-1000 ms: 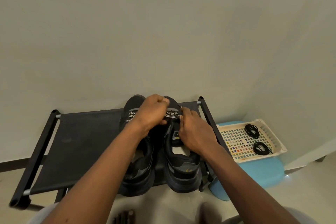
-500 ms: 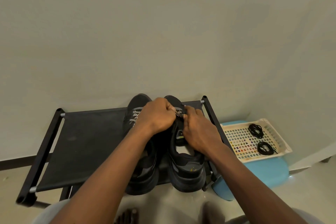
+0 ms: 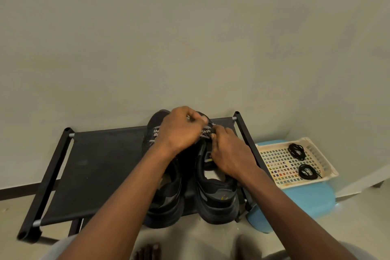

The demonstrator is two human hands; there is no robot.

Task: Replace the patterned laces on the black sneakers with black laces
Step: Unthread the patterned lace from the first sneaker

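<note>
Two black sneakers stand side by side on a black fabric rack, heels toward me: the left sneaker and the right sneaker. Both carry black-and-white patterned laces. My left hand reaches across over the right sneaker's front and pinches its patterned lace with curled fingers. My right hand lies over the right sneaker's tongue, its fingertips pinching the same lace. Two coiled black laces lie in a cream basket.
The basket sits on a light blue stool to the right of the rack. A plain wall rises right behind the rack. My bare feet show at the bottom on the pale floor.
My left hand has lifted and moved slightly right along the right sneaker's lace. My right hand has stayed on the tongue. The view has shifted a little.
</note>
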